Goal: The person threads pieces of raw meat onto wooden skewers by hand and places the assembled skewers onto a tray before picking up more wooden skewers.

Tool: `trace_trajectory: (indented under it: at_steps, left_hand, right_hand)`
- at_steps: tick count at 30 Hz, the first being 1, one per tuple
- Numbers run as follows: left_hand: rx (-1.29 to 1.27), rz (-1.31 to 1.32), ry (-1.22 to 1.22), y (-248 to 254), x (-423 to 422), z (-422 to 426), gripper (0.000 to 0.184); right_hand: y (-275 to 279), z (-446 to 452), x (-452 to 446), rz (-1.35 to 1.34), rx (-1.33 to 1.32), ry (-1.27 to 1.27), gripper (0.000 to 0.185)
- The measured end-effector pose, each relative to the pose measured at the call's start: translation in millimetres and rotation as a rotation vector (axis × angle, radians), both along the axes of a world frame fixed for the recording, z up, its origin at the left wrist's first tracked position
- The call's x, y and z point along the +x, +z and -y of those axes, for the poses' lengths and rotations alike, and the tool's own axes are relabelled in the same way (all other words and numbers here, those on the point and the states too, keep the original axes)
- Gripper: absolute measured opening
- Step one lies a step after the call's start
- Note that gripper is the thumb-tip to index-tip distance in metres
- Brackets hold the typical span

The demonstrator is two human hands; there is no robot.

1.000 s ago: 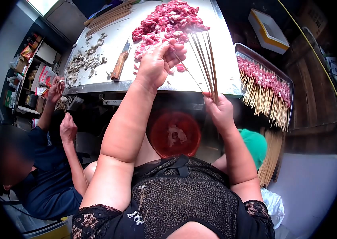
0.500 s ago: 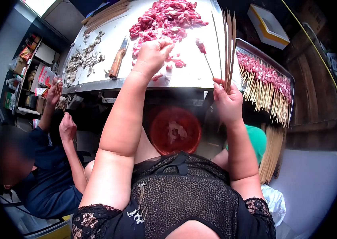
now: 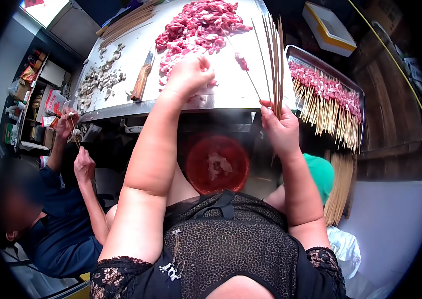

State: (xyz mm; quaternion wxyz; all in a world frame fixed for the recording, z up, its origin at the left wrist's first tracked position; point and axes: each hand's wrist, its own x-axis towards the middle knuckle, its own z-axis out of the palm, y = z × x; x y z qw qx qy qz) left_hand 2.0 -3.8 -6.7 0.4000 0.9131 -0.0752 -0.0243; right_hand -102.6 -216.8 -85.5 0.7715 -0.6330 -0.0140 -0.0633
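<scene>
My right hand [image 3: 281, 128] grips a bunch of thin brown skewers [image 3: 277, 60], tips pointing up past the table edge. One skewer leans left from its fingertips, with a pink meat piece [image 3: 241, 61] threaded partway down it. Over the table's near part is my left hand [image 3: 190, 75], fingers curled closed; what they hold, if anything, is hidden. Loose pink meat pieces [image 3: 201, 22] lie heaped just beyond that hand, with a few beside it. A wooden-handled knife [image 3: 142, 78] rests on the white table [image 3: 241, 94] to its left.
Greyish pieces [image 3: 99, 82] and bare sticks [image 3: 128, 22] lie on the table's left. A metal tray [image 3: 363, 107] of meat skewers stands at right, below a foam box [image 3: 328, 30]. A red basin [image 3: 217, 164] sits below. At left, a co-worker's hands [image 3: 84, 164] hold sticks.
The view has shifted slightly, so the table and tray appear further left. The skewer with the meat piece now leans more to the left. My left hand stays closed near the heap.
</scene>
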Motion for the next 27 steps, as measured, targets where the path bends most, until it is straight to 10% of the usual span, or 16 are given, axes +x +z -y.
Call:
trace_trajectory:
  at_steps: [7,27]
  left_hand:
    - [-1.045,-0.196,0.1,-1.0,11.4,-35.1,0.015]
    - [-1.126,-0.112,0.124,-6.9,9.8,-32.3,0.026]
  right_hand:
    - [-0.1,-6.4,-4.3,-0.024,-0.062,0.067,0.017]
    - [1.3,-18.7,-7.1,-0.045,-0.242,0.121,0.016]
